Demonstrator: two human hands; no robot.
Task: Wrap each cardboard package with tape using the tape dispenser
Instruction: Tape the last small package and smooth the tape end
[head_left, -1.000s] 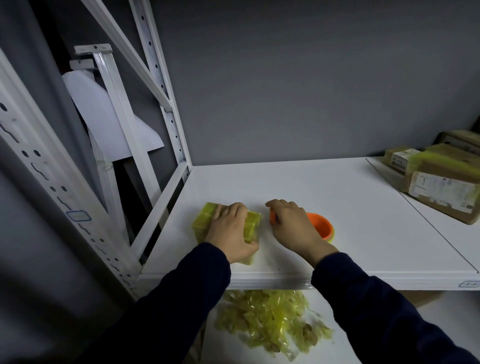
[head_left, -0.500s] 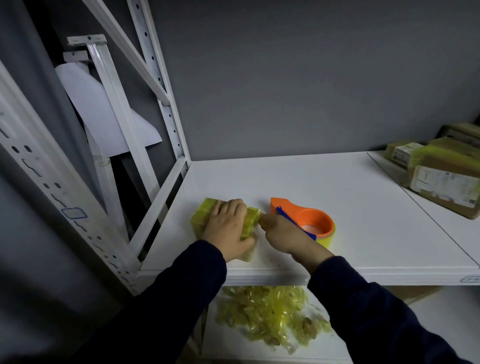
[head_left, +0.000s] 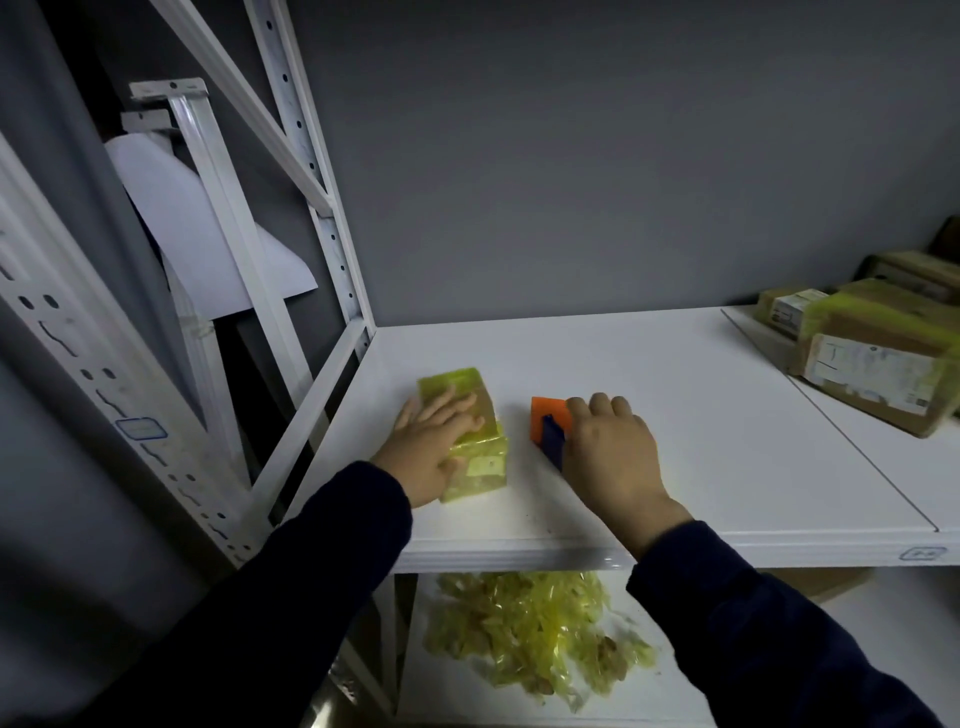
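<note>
A small cardboard package (head_left: 475, 457) wrapped in yellow tape lies near the front left of the white shelf (head_left: 701, 441). My left hand (head_left: 431, 441) lies flat on top of it, fingers fairly straight, pressing it down. To its right stands the orange tape dispenser (head_left: 549, 420) with a blue handle. My right hand (head_left: 613, 452) covers the dispenser from above with fingers curled over it; most of the dispenser is hidden under the hand.
Several taped cardboard packages (head_left: 878, 358) sit at the shelf's far right. A heap of crumpled yellow tape scraps (head_left: 530, 623) lies on the lower shelf. White metal rack posts (head_left: 311, 171) rise at the left, grey wall behind.
My right hand has left the package's edge and moved right onto the dispenser, covering it. The package has turned under my left hand, now lying more lengthwise away from me.
</note>
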